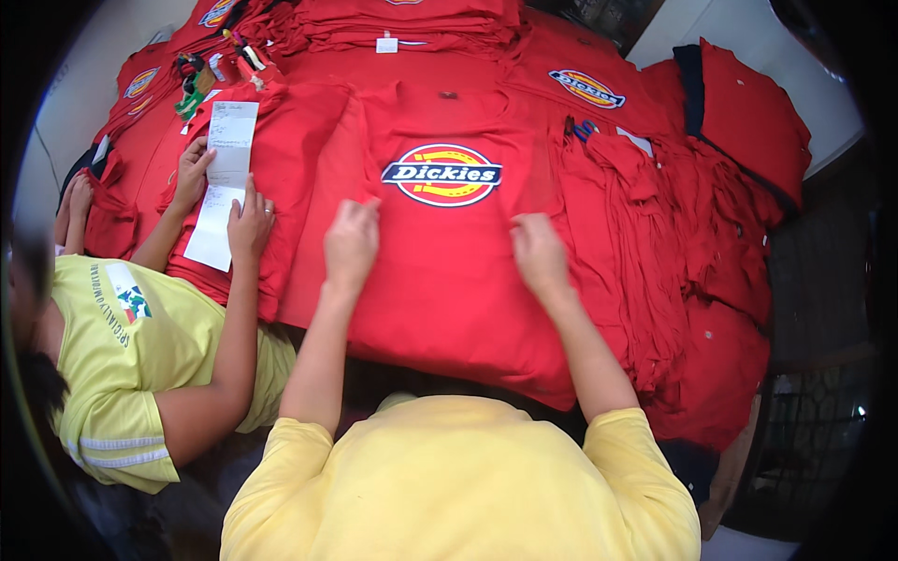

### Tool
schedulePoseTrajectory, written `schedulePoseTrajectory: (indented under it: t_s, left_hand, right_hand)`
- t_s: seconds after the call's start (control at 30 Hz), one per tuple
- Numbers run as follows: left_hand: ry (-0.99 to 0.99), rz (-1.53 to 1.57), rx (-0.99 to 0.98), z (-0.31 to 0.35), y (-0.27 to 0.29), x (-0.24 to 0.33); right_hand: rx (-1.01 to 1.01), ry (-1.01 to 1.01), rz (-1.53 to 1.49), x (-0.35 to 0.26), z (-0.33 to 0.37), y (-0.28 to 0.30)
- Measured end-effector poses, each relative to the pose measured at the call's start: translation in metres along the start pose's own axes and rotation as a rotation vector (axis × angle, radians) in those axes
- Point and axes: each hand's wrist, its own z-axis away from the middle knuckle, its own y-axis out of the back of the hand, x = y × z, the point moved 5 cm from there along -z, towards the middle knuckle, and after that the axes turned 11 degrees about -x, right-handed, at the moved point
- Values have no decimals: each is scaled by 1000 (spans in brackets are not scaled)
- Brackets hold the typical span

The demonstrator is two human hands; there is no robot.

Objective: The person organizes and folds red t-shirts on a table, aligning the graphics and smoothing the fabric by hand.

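Centre of frame: left hand (351,245) and right hand (538,252), fingers curled, each pinching the cloth of a red T-shirt (449,280) lying flat, its oval printed emblem (441,174) facing up. Left of frame: a co-worker's hands (248,224) press a white paper slip (223,182). Upper frame: stacked red shirts (402,28) on the bench (795,65).

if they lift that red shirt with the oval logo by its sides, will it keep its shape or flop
Probably flop: the red shirt is thin cloth that drapes over the table edge. Likely light, since neighbouring shirts bunch into soft folds. It should slide rather than roll, though the left hand and right hand pressing on it may wrinkle it.
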Motion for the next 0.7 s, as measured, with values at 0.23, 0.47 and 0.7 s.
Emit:
schedulePoseTrajectory:
  t_s: [0.23,0.47,0.7]
  left_hand:
    - [-165,6,-152,43,-46,22]
    - [14,230,-53,38,0,0]
    - [154,259,-117,41,-33,-21]
  right_hand:
    - [42,109,-95,-6,33,-42]
    - [-101,-326,-574,30,18,-17]
    - [-179,-245,-80,2,11,-44]
